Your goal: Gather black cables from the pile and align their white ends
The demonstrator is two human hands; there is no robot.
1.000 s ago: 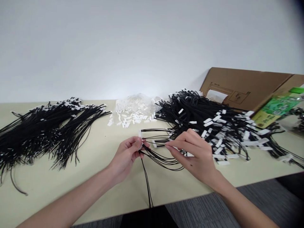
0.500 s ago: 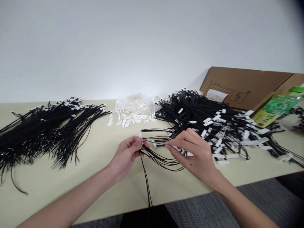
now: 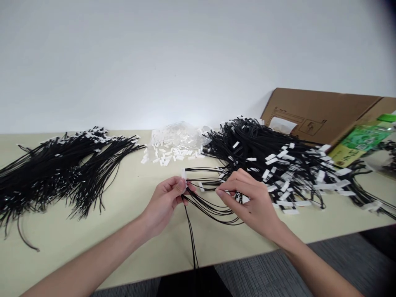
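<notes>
My left hand pinches a small bunch of thin black cords near a white tag end; the cords trail down over the table's front edge. My right hand pinches one of those cords a little to the right, at the edge of a large pile of black cords with white tags. Both hands hover low over the pale table.
A second pile of black cords lies at the left. A clear bag and loose white tags sit at the back centre. A flattened cardboard box and a green packet are at the right. Grey floor shows below the table.
My right hand has shifted slightly left and down along the cord. The left hand stays almost still.
</notes>
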